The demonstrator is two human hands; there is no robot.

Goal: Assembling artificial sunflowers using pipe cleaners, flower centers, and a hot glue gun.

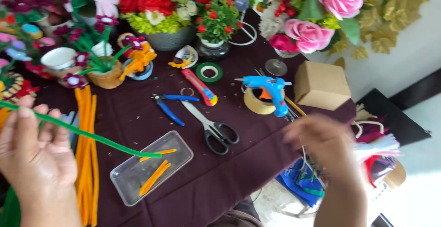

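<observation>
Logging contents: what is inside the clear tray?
The tray holds a few short orange stem pieces. The green stem in the left hand crosses above it, covering little.

There is a single view, from a camera on the person's head. It looks steeply down and forward over the table (239, 172), slightly tilted, so the table's far edge runs up toward the right. It sits close: the left hand (34, 156) fills the lower left corner, the blurred right hand (321, 142) the lower right. Artificial flowers (156, 2) line the top, and floor shows at right.
</observation>
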